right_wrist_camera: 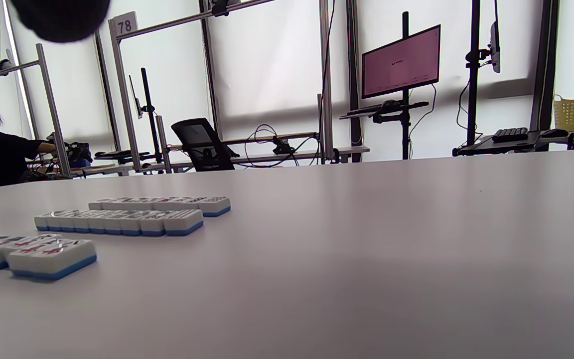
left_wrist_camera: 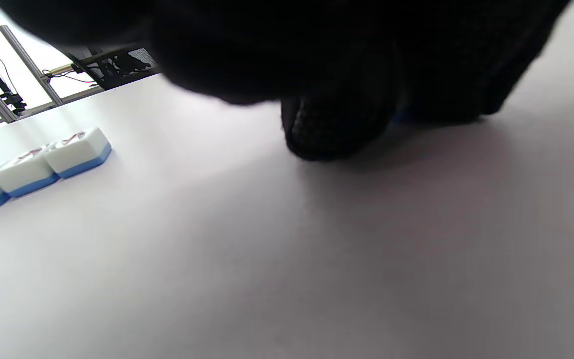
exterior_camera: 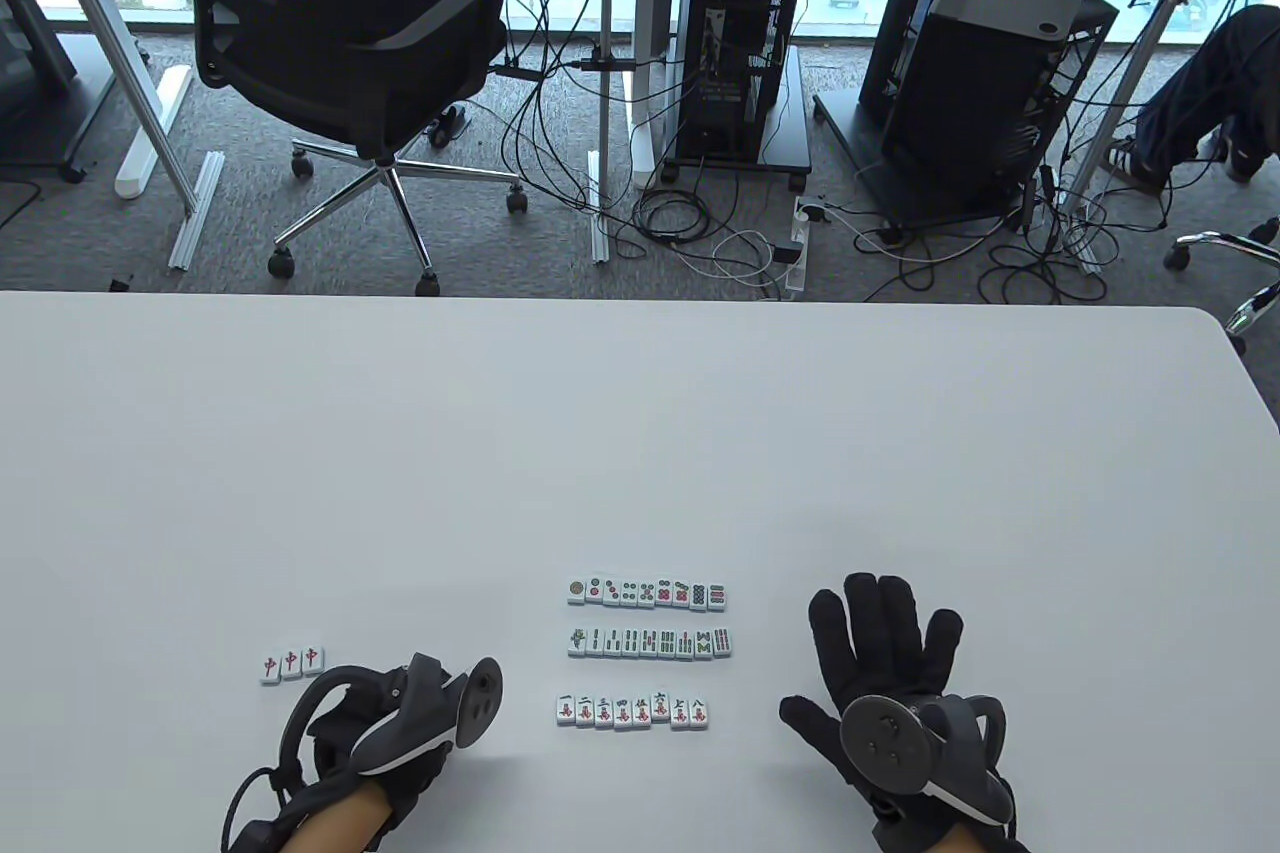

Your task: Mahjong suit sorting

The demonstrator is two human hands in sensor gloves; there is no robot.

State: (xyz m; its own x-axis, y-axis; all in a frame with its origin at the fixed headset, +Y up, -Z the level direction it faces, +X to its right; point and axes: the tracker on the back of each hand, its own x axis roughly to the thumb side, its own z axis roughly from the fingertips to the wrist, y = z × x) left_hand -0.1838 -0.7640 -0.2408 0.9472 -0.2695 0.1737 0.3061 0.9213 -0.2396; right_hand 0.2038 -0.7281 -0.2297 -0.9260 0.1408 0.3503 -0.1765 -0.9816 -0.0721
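Note:
Three rows of mahjong tiles lie face up mid-table: dots row, bamboo row, characters row. Three red dragon tiles sit apart at the left, and they show as red dragon tiles in the left wrist view. My left hand lies on its side just right of them, fingers curled under; a fingertip touches the table and a thin blue tile edge shows in its grip. My right hand lies flat with fingers spread, right of the rows, holding nothing.
The white table stretches far beyond the tiles. From the right wrist, the characters row, bamboo row and dots row lie at the left. An office chair and computer stands are past the far edge.

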